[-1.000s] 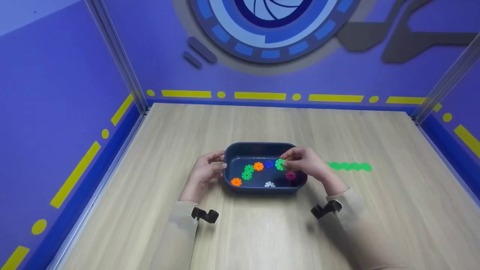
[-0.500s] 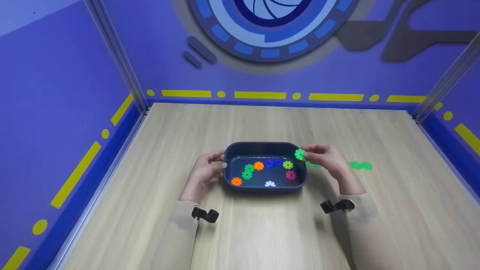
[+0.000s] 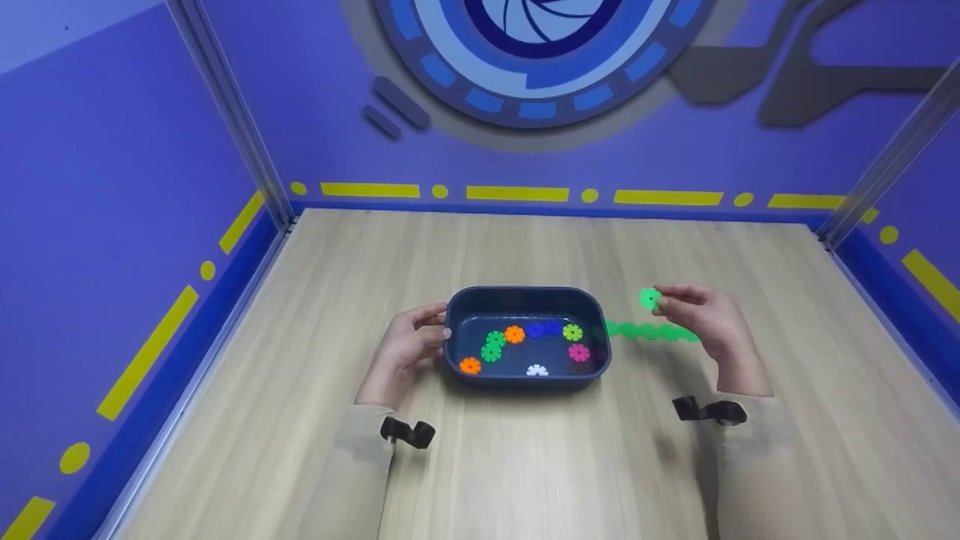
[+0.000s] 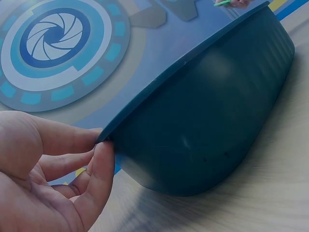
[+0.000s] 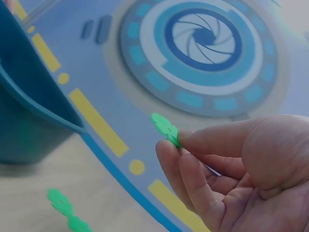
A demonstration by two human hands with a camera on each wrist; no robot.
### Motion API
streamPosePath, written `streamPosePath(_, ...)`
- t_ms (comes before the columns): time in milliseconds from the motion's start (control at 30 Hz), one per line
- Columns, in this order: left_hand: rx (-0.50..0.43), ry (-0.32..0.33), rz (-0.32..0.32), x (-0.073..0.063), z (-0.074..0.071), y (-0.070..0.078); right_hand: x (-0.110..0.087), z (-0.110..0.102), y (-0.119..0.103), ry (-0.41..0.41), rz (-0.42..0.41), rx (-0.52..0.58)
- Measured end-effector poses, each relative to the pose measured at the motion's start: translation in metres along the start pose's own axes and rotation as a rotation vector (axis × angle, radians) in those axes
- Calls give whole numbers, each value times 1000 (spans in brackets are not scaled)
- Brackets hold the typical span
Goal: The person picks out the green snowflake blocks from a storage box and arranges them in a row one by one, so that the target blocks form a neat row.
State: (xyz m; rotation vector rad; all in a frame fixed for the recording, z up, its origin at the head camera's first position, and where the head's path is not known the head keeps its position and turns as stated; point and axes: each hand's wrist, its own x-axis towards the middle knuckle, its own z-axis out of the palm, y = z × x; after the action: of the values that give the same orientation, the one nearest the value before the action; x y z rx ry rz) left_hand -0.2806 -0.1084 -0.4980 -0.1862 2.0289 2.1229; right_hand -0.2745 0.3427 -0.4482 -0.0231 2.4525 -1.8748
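My left hand (image 3: 409, 341) pinches the left rim of a dark blue-green basin (image 3: 525, 381); the left wrist view shows thumb and fingertips on that rim (image 4: 145, 94). Between thumb and fingers of my right hand (image 3: 709, 319) is a bright green snowflake disc (image 3: 650, 298), held up to the right of the basin. In the right wrist view the disc (image 5: 165, 129) is tilted, partly covered by the thumb. Below it on the table a chain of green discs (image 3: 649, 331) extends right from the basin; my right hand hides its far end.
Inside the basin lie several loose discs: orange (image 3: 470, 366), green (image 3: 491, 352), blue (image 3: 544, 328), yellow-green (image 3: 573, 332), pink (image 3: 579, 352) and white (image 3: 537, 370). Blue printed panels (image 3: 525, 165) stand behind the wooden table (image 3: 517, 465) and along both sides.
My right hand has lifted the green disc out of the basin and carried it right, over the chain. A yellow-green disc in the basin has come into view. My left hand stays on the rim.
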Motion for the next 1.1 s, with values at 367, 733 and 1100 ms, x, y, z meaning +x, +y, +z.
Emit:
streamPosePath(367,22,-3,13,1,-1,0,-11,-42,9,113,11,230)
streamPosePath(733,11,-7,19,1,-1,-1,-17,-69,28,212,102,284)
streamPosePath(1100,20,3,13,2,-1,-2,-21,-85,44,363,210,380)
